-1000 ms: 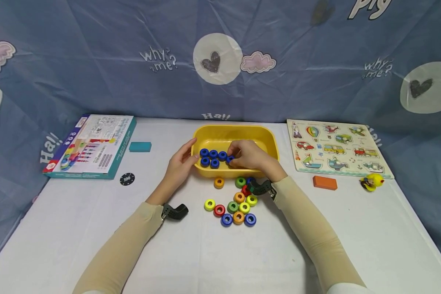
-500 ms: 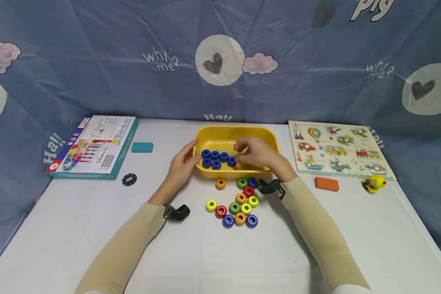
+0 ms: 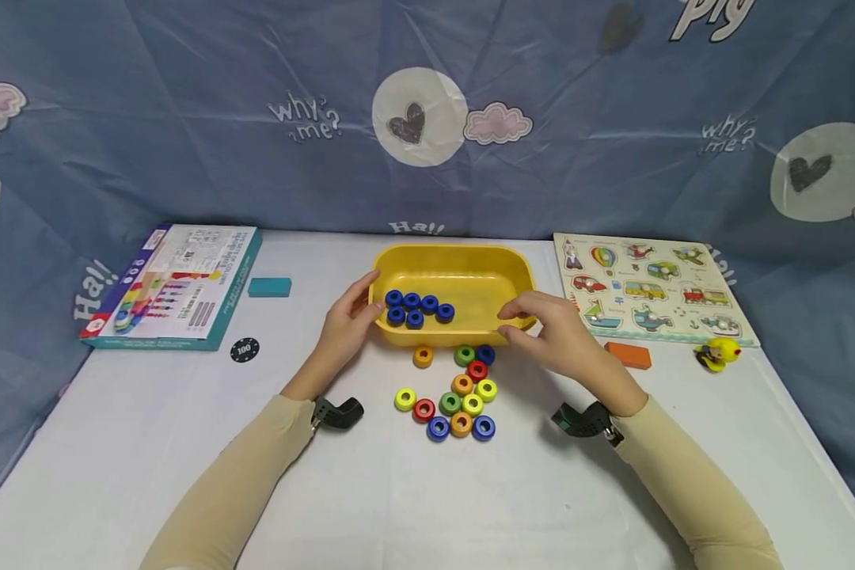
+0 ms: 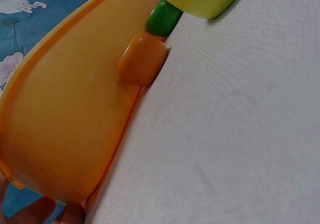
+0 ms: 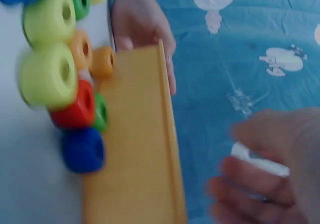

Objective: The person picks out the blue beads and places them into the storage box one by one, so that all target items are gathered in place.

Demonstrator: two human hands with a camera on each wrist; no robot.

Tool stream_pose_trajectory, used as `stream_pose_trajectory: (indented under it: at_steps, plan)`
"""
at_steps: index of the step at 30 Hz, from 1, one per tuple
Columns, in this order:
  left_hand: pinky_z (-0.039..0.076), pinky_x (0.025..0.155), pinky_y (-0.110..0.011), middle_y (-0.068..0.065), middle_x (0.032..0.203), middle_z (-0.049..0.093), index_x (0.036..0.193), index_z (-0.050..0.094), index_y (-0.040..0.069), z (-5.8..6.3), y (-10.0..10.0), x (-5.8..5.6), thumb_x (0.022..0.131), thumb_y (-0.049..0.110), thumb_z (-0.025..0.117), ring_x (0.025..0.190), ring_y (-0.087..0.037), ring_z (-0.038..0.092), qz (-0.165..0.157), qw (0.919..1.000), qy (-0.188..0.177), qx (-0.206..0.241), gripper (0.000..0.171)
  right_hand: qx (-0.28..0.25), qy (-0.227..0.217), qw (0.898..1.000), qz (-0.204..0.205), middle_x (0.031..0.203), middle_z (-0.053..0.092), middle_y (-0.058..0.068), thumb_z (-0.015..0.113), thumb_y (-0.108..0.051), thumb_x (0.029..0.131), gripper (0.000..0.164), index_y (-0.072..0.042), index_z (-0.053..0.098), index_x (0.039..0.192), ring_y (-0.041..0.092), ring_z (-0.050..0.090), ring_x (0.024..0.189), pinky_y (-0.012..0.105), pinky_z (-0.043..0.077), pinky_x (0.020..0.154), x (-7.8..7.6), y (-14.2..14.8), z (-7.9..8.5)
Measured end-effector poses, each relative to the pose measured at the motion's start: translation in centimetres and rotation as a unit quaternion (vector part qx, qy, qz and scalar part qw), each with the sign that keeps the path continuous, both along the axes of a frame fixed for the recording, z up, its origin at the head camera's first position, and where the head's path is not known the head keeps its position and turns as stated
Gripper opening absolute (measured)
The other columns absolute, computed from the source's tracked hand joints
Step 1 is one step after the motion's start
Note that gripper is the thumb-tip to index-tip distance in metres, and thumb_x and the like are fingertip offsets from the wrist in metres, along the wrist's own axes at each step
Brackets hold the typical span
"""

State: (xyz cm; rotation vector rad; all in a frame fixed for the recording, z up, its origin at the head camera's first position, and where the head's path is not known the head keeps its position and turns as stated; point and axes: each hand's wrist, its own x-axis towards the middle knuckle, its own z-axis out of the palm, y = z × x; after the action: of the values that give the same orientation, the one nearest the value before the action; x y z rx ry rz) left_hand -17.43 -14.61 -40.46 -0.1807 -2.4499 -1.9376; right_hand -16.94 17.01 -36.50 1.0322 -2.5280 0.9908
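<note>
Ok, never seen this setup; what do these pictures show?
No machine here: just a person working bare-handed. The wide view is taken from the head, the two close ones from each wrist. The left hand grips the left end of the yellow tray; the right hand is at its right end, holding nothing. Six blue rings sit in the tray; mixed-colour rings lie in front on the white table. A box, teal block and black chip are left; a puzzle board, orange block and yellow toy are right.
</note>
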Motion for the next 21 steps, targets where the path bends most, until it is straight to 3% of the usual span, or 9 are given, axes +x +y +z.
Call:
stream_pose_trajectory:
  at_steps: [3, 7, 11, 15, 21]
  plan:
    - [0.039, 0.115, -0.038, -0.012, 0.156, 0.035, 0.149, 0.038, 0.006, -0.1, -0.1, -0.1, 0.096, 0.010, 0.053, 0.141, -0.029, 0.040, -0.003, 1.0000, 0.003, 0.002, 0.055, -0.017, 0.035, 0.999, 0.015, 0.083, 0.068, -0.001, 0.075, -0.004, 0.079, 0.012, -0.008, 0.070, 0.089, 0.013, 0.062, 0.075, 0.033, 0.057, 0.065, 1.0, 0.4, -0.5]
    - [0.039, 0.115, -0.038, -0.012, 0.156, 0.036, 0.149, 0.038, 0.006, -0.2, -0.1, -0.1, 0.096, 0.010, 0.054, 0.140, -0.030, 0.040, -0.005, 1.0000, 0.004, 0.006, 0.055, 0.059, -0.045, 0.996, 0.043, 0.082, 0.067, -0.005, 0.071, -0.008, 0.084, 0.013, -0.007, 0.070, 0.096, 0.004, 0.057, 0.071, 0.022, 0.055, 0.062, 1.7, 0.4, -1.4]
    - [0.039, 0.115, -0.038, -0.011, 0.156, 0.036, 0.149, 0.039, 0.007, -0.2, -0.1, -0.1, 0.096, 0.011, 0.054, 0.141, -0.029, 0.040, -0.005, 0.9999, 0.000, 0.009, 0.055, 0.160, -0.105, 0.981, 0.043, 0.088, 0.067, -0.004, 0.070, -0.014, 0.087, 0.021, -0.007, 0.068, 0.107, 0.004, 0.054, 0.074, 0.020, 0.053, 0.066, 1.8, 0.0, -2.4]
    - [0.039, 0.115, -0.040, -0.012, 0.156, 0.036, 0.149, 0.039, 0.007, -0.2, -0.1, -0.1, 0.096, 0.010, 0.054, 0.140, -0.029, 0.040, -0.005, 0.9999, 0.001, 0.009, 0.055, 0.200, -0.087, 0.975, 0.040, 0.087, 0.065, -0.001, 0.070, -0.013, 0.086, 0.024, -0.005, 0.067, 0.108, 0.009, 0.052, 0.074, 0.023, 0.051, 0.067, 1.9, -0.5, -2.9]
    - [0.039, 0.114, -0.039, -0.015, 0.155, 0.036, 0.149, 0.038, 0.004, -0.3, -0.2, -0.1, 0.096, 0.009, 0.053, 0.140, -0.031, 0.040, -0.012, 0.9997, 0.009, 0.018, 0.055, 0.210, -0.065, 0.975, 0.024, 0.084, 0.063, -0.001, 0.072, -0.012, 0.085, 0.019, -0.007, 0.067, 0.103, 0.009, 0.050, 0.071, 0.023, 0.048, 0.064, 2.0, -1.1, -3.4]
